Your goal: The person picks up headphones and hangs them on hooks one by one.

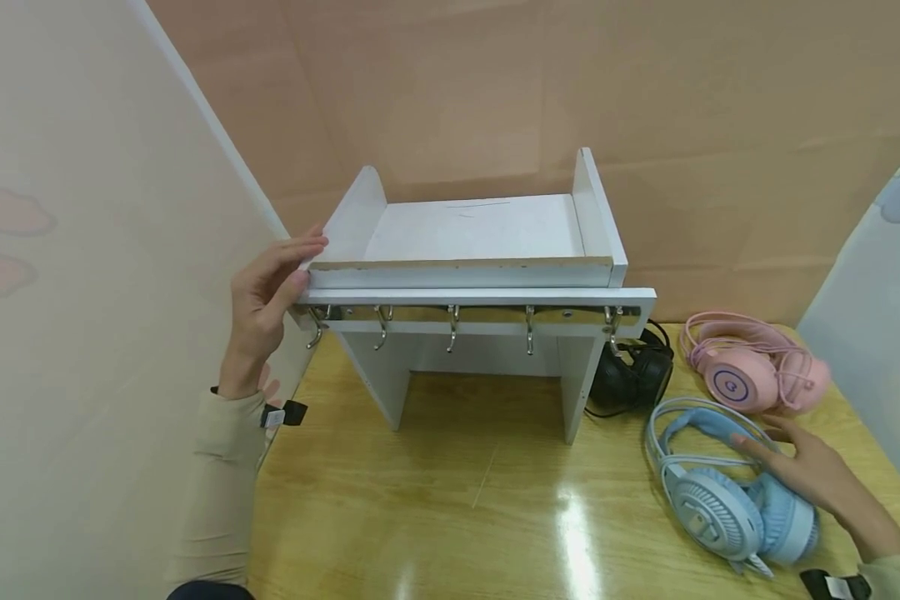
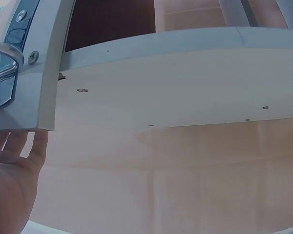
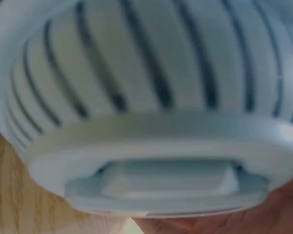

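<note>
Headphones in blue (image 1: pixel 720 512) lie on the table (image 1: pixel 457 517) nearest us, their band (image 1: pixel 701 422) reaching to the thumb (image 1: pixel 753 448) of our right hand (image 1: pixel 813 471), though we cannot tell whether that hand grasps it. Just beyond we see pink headphones (image 1: pixel 735 383), with black headphones (image 1: pixel 648 373) to their left beside the rack (image 1: pixel 465 279). Our left hand (image 1: pixel 265 290) rests extended fingers (image 1: pixel 300 248) against the rack's left end.

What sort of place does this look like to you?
Probably an indoor work corner, perhaps a makeshift booth: a glossy wood-grain tabletop sits between pale, patterned side walls, with brown paper-like sheeting behind the white hook shelf.
</note>
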Tool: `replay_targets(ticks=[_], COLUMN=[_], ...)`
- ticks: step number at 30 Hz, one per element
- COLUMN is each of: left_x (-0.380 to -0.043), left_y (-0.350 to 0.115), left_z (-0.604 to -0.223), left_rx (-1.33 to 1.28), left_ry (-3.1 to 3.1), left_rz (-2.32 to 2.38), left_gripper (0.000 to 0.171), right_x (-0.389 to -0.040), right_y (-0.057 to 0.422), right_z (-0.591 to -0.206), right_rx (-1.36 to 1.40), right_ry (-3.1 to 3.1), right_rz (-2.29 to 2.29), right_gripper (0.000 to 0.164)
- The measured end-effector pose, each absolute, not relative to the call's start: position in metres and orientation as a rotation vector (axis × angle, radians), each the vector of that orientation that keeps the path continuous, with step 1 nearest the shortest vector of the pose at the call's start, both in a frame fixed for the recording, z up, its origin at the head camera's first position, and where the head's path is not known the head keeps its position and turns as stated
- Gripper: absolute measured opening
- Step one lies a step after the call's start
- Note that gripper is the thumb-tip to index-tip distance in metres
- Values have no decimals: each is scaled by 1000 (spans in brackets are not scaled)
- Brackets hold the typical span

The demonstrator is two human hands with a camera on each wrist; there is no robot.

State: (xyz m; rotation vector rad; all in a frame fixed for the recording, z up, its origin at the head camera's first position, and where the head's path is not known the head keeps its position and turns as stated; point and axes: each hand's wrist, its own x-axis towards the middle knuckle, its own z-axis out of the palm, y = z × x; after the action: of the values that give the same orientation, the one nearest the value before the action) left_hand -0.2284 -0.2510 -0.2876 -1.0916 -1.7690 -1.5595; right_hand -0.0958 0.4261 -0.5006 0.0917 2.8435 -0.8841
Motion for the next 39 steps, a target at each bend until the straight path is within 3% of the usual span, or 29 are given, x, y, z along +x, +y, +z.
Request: replay_targets(ticks=[22, 39], left_x=[-228, -229], left_y=[-254, -253], left_z=[-287, -290], left_rx=[-1056, -1045], left_ry=[-1808, -1780], left_rz=[-1525, -1524], left_gripper=[27, 26], right_x=[-101, -88], right_y=[431, 419], right_z=[-515, -495], right_rx=[249, 286], right_ry=[2539, 2629], right_rz=[-1077, -1225], right_gripper=[81, 43])
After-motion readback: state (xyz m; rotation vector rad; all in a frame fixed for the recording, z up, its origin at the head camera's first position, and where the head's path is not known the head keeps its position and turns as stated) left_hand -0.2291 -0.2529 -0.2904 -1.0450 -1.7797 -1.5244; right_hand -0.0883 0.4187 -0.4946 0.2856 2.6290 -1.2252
